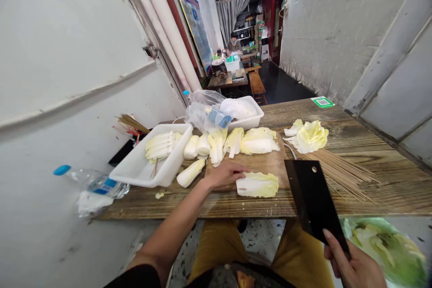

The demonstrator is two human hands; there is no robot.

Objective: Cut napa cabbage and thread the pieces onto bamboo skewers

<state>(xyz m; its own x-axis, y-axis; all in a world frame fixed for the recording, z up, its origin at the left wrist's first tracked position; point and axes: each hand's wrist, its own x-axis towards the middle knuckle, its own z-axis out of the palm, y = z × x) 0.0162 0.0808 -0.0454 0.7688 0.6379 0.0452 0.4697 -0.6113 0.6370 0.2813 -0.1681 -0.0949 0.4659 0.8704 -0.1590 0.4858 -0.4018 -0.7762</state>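
My right hand (357, 263) is wrapped round the handle end of a dark cleaver (315, 198), its broad blade raised over the table's front edge. Flat on the wooden cutting board (243, 164) lies a pale cabbage leaf (257, 185). The fingers of my left hand (227, 174) are closed on its upper left corner. Behind it, more cabbage leaves (259, 140) lie along the back of the board. A rolled cabbage piece (191, 173) sits left of my left hand. Bamboo skewers (340, 171) are spread to the right of the blade.
A white tub (148, 180) at left holds skewered cabbage. Another white tray (253, 119) and plastic bags stand at the back. Loose leaves (308, 137) lie at right. A water bottle (97, 184) is by the left wall. Below the table's right side is a bag of cabbage (384, 247).
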